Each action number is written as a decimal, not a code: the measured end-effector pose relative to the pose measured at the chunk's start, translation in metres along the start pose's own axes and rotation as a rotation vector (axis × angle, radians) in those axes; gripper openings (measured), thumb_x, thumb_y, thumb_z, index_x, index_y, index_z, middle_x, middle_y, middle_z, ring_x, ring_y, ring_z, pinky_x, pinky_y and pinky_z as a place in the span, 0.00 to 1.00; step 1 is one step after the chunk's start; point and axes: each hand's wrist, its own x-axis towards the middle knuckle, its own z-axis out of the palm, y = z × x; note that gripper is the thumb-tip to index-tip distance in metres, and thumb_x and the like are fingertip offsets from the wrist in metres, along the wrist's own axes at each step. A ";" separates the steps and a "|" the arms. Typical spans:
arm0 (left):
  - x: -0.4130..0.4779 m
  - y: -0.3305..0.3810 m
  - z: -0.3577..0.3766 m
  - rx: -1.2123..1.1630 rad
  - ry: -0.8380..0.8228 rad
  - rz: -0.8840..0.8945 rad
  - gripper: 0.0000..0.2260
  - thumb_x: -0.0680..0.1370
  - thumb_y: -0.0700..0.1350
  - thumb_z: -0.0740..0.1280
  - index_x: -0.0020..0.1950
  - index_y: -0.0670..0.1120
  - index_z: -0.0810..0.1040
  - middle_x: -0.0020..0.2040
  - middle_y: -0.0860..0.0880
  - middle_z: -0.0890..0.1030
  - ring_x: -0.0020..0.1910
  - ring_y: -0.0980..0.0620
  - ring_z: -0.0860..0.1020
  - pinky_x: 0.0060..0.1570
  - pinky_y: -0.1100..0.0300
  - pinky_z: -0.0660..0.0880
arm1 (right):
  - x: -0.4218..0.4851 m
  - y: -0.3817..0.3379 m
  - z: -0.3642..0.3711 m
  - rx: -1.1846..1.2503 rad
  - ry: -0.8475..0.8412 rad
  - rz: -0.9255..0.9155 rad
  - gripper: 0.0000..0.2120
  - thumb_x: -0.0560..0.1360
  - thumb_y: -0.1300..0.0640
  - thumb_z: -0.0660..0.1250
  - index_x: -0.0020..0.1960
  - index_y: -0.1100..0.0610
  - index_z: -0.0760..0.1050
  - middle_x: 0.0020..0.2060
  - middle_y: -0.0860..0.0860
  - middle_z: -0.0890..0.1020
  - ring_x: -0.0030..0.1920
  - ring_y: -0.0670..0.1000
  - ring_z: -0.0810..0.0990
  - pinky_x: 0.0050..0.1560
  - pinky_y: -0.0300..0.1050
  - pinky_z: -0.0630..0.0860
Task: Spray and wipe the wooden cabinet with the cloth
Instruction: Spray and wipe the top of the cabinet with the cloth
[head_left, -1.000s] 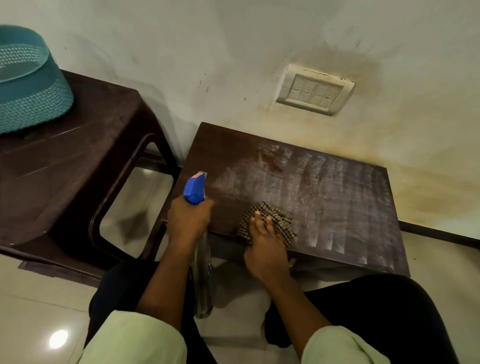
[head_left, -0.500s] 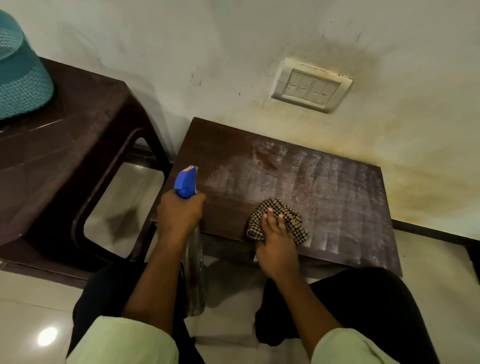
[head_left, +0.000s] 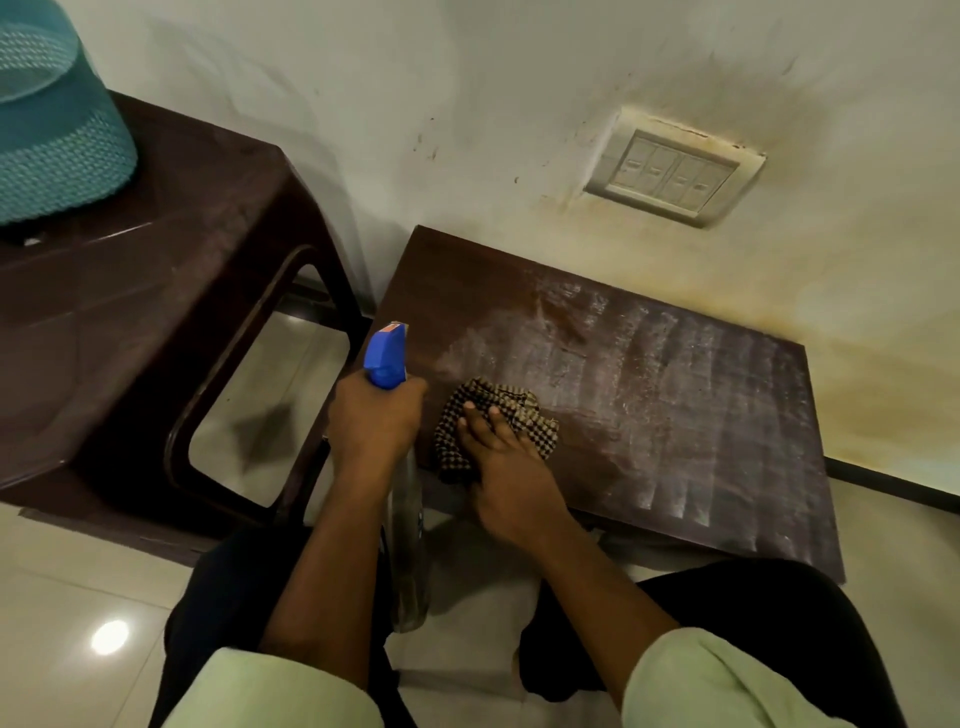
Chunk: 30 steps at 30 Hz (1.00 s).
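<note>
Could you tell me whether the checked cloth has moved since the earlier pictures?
Yes. The crumpled brown checked cloth under the right hand has slid left along the dark wooden cabinet top, toward its left edge.

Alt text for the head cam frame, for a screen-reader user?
A person's right hand presses a checked cloth onto a streaked dark wooden cabinet top, while the left hand grips a blue-headed spray bottle beside it. A switch plate is on the wall behind; a teal basket sits on a brown stool at left.

dim, warm indoor light. a lamp glare spot (head_left: 109, 637) shines on the floor tiles (head_left: 62, 597). wide-angle bending at the edges; slight softness.
</note>
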 end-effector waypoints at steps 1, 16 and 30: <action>0.003 0.000 0.000 0.001 0.003 -0.002 0.05 0.73 0.43 0.68 0.43 0.49 0.73 0.39 0.46 0.78 0.37 0.51 0.76 0.35 0.60 0.72 | 0.006 -0.001 -0.004 -0.009 0.008 -0.002 0.34 0.77 0.56 0.59 0.78 0.51 0.48 0.78 0.45 0.44 0.77 0.49 0.40 0.75 0.52 0.43; 0.014 0.003 -0.009 -0.019 0.008 -0.007 0.04 0.71 0.45 0.68 0.44 0.47 0.76 0.38 0.45 0.79 0.37 0.49 0.77 0.43 0.52 0.76 | 0.025 -0.009 -0.014 -0.076 -0.027 -0.176 0.33 0.77 0.53 0.58 0.78 0.53 0.48 0.78 0.48 0.46 0.77 0.51 0.42 0.75 0.52 0.43; 0.021 0.005 0.001 0.019 -0.027 0.010 0.07 0.72 0.44 0.69 0.48 0.45 0.76 0.39 0.44 0.79 0.37 0.50 0.77 0.38 0.55 0.75 | 0.069 -0.020 -0.032 -0.028 0.007 -0.087 0.33 0.77 0.52 0.57 0.78 0.52 0.49 0.78 0.47 0.46 0.78 0.51 0.42 0.75 0.55 0.44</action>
